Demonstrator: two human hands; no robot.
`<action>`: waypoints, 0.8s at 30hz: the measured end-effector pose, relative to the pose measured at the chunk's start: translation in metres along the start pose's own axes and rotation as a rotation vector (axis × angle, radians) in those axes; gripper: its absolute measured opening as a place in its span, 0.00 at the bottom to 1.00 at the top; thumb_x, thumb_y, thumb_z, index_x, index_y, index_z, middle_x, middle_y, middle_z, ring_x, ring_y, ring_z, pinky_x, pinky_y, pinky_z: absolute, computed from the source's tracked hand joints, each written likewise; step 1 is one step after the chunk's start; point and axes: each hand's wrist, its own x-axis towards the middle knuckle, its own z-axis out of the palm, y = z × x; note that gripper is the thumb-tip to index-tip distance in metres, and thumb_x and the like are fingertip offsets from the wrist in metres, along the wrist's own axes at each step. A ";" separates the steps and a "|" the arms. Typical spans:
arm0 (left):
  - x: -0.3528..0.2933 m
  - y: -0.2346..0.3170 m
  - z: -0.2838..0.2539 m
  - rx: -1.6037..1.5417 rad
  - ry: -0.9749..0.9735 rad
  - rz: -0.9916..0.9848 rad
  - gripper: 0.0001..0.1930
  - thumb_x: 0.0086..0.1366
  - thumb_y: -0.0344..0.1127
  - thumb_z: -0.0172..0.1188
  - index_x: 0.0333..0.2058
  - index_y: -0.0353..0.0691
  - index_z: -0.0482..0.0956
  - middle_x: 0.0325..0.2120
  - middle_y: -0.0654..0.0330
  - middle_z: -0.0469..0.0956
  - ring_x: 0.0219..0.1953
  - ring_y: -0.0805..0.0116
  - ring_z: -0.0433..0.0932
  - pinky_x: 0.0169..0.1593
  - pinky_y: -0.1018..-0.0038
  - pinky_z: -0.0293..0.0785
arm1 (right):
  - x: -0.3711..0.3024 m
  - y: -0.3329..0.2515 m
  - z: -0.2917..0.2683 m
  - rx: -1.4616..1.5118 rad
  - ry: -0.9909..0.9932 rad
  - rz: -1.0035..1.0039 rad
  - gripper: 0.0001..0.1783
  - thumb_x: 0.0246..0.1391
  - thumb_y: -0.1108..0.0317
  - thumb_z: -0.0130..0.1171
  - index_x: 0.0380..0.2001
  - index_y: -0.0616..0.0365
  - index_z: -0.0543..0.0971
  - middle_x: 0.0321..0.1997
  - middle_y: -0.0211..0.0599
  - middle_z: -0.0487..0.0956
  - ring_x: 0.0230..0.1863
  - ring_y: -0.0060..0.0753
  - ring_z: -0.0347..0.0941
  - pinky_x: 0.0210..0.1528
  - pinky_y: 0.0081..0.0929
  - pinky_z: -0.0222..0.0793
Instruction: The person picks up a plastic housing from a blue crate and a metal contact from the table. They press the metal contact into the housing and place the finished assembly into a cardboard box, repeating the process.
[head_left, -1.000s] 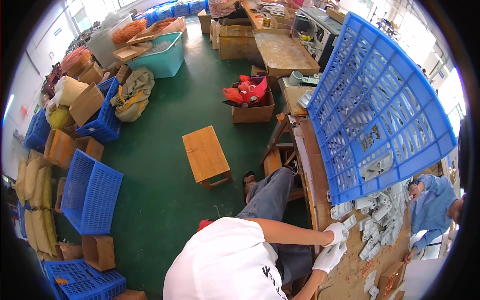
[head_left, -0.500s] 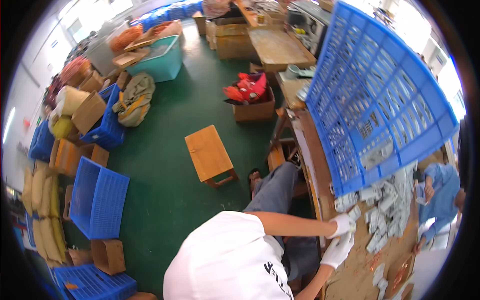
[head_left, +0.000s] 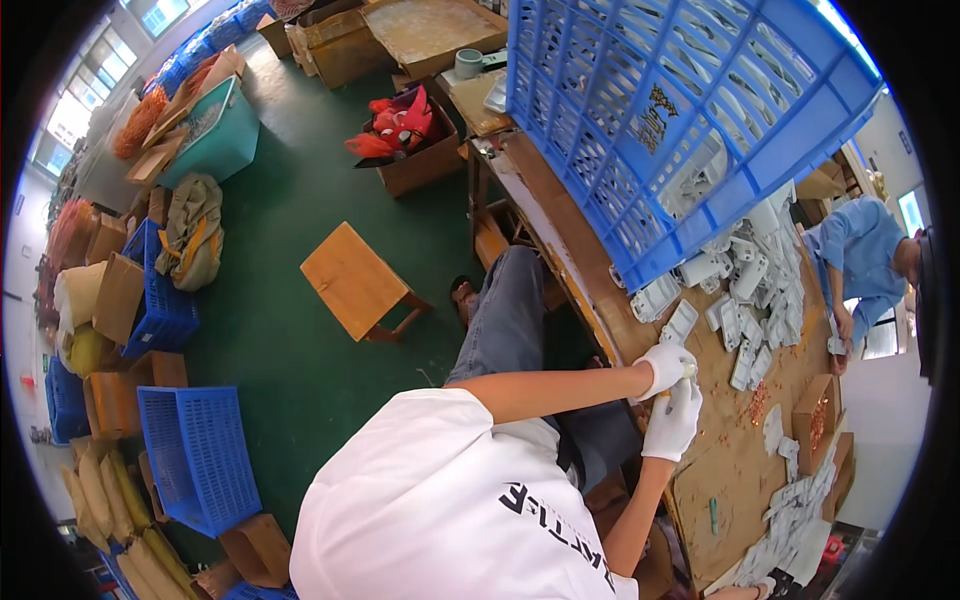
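My left hand [head_left: 668,369], in a white glove, is closed at the near edge of the worktable [head_left: 715,470]. Just below it in the view, my right hand [head_left: 673,420], also gloved in white, is closed with its fingertips almost against the left. A small pale thing shows at the left fingertips, and a bit of yellow shows between the hands; both are too small to name. Beyond my hands lies a heap of white plastic housings [head_left: 750,330]. Several of these spill from a tilted blue plastic crate [head_left: 640,150], and two lie closest to my left hand.
Across the table a person in blue [head_left: 860,255] handles a small pale part. Small copper-coloured pieces [head_left: 757,402] and a cardboard box [head_left: 815,415] lie on the table, with flat white parts [head_left: 800,510] toward the lower right. A wooden stool [head_left: 360,278] stands on the green floor.
The whole view has swung, so the crate and stool sit further left and more of the table's lower right shows. My gloved hands stay together and closed at the table edge.
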 end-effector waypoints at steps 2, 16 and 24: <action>-0.004 0.005 0.005 0.031 -0.002 0.006 0.08 0.60 0.32 0.56 0.32 0.36 0.82 0.27 0.58 0.81 0.30 0.70 0.75 0.39 0.72 0.73 | -0.005 -0.001 -0.003 0.022 0.020 0.035 0.22 0.52 0.73 0.59 0.53 0.57 0.73 0.54 0.49 0.73 0.52 0.54 0.73 0.51 0.40 0.70; -0.012 0.022 0.010 0.042 -0.012 -0.014 0.07 0.60 0.32 0.56 0.31 0.35 0.81 0.26 0.58 0.79 0.29 0.69 0.75 0.38 0.71 0.72 | -0.010 0.004 -0.005 0.074 0.056 0.081 0.27 0.49 0.77 0.59 0.56 0.56 0.73 0.58 0.47 0.72 0.54 0.52 0.73 0.53 0.39 0.70; -0.009 0.004 0.007 0.118 0.108 0.019 0.08 0.59 0.33 0.56 0.32 0.38 0.83 0.28 0.53 0.81 0.31 0.60 0.79 0.39 0.67 0.74 | -0.010 0.004 0.006 0.052 0.072 0.026 0.27 0.48 0.77 0.58 0.55 0.55 0.74 0.53 0.48 0.72 0.50 0.52 0.74 0.49 0.39 0.71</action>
